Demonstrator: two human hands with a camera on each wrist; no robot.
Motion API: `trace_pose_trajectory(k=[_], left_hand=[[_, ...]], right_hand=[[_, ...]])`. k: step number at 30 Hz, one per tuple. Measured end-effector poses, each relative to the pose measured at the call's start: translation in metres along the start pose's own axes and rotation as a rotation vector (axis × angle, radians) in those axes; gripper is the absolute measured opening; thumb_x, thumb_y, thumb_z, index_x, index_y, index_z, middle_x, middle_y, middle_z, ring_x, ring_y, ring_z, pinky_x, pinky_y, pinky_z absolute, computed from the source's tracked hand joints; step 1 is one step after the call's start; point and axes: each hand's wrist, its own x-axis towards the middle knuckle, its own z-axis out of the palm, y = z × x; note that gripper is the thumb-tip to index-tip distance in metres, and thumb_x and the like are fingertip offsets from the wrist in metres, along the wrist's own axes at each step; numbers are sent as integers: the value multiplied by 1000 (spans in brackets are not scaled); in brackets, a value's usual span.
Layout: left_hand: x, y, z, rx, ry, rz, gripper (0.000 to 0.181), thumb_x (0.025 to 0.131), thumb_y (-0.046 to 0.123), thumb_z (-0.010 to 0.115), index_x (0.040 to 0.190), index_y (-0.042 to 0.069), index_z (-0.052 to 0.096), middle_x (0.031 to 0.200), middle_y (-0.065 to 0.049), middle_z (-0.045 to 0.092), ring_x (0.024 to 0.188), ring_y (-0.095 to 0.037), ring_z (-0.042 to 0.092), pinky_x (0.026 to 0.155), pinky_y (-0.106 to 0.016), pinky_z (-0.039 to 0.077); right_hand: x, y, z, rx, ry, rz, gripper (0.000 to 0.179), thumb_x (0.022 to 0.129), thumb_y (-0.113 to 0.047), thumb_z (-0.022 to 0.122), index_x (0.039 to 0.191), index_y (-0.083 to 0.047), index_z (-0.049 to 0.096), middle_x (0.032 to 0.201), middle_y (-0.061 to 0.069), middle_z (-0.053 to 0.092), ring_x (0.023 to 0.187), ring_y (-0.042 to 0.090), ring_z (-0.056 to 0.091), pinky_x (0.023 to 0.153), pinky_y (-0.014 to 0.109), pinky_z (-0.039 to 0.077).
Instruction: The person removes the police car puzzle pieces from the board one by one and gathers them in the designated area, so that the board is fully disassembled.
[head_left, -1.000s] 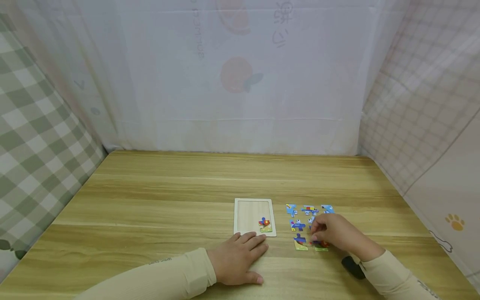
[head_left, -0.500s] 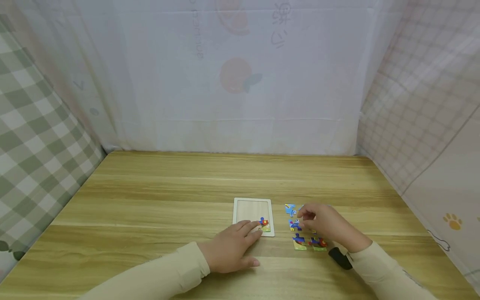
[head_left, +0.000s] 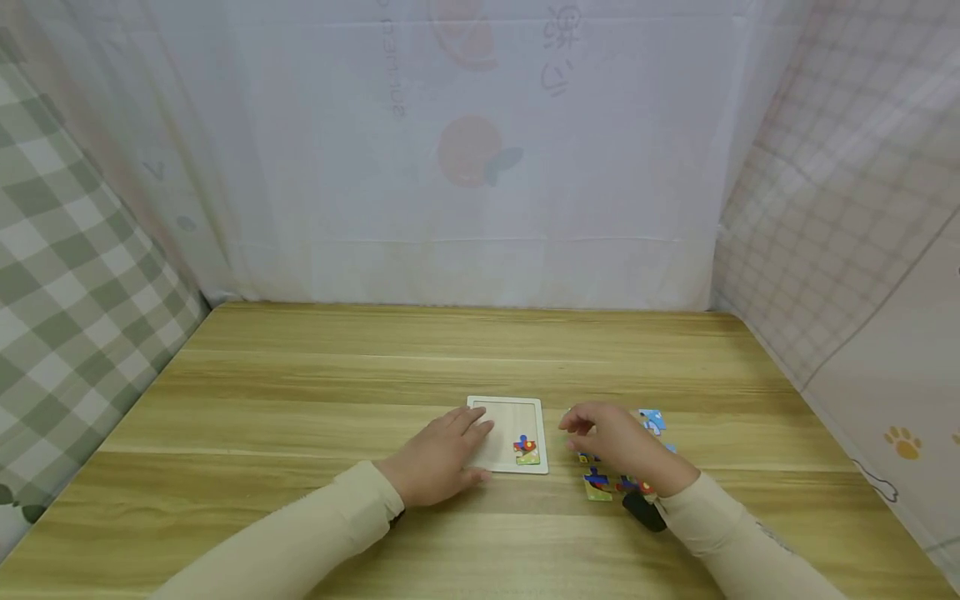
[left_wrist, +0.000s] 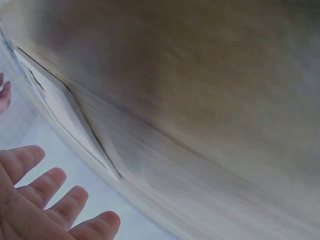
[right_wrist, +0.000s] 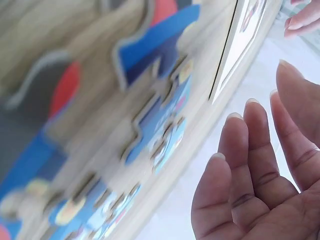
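Note:
A shallow puzzle tray (head_left: 544, 437) lies on the table with a red, blue and green jigsaw piece (head_left: 527, 451) in its lower right corner. Over the tray's left side is my left hand (head_left: 435, 458), its fingers spread and holding nothing; whether it touches the rim I cannot tell. My right hand (head_left: 618, 442) hovers above the loose jigsaw pieces, hiding several of them. In the right wrist view its fingers (right_wrist: 232, 135) are loosely bent, with nothing between them and the thumb. A lower piece (head_left: 597, 485) and an upper right blue piece (head_left: 652, 421) stay visible.
The wooden table (head_left: 300, 392) reaches back to a pale hanging curtain (head_left: 337, 208). Checked cloth (head_left: 75, 292) hangs at the left, patterned cloth (head_left: 840, 333) at the right. A black wrist device (head_left: 643, 512) sits under my right wrist, near the lower pieces.
My right hand has moved left across the loose pieces, uncovering the upper right one. My left hand has shifted up and left, from the tray's lower edge to its left side.

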Motion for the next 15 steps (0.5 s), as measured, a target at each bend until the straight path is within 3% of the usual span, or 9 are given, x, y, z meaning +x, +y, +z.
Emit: trace_pose_trajectory(k=[9,15], left_hand=[[7,-13,1,2,-52,-49,58,95,35,60,142,3,46,149,-17,39,137,-34,36,112,-44,30],[9,-14,2,28,-96,-77,59,94,35,61,142,4,45,150,-16,38,138,-33,34,112,-42,30]], right_hand=[[11,-13,13,65,-40,32,14,83,-3,72,97,-6,69,93,1,64,85,16,55,73,32,47],[21,-17,20,39,-62,23,16,80,-4,76,95,-6,70,87,-1,63,80,13,54,73,30,47]])
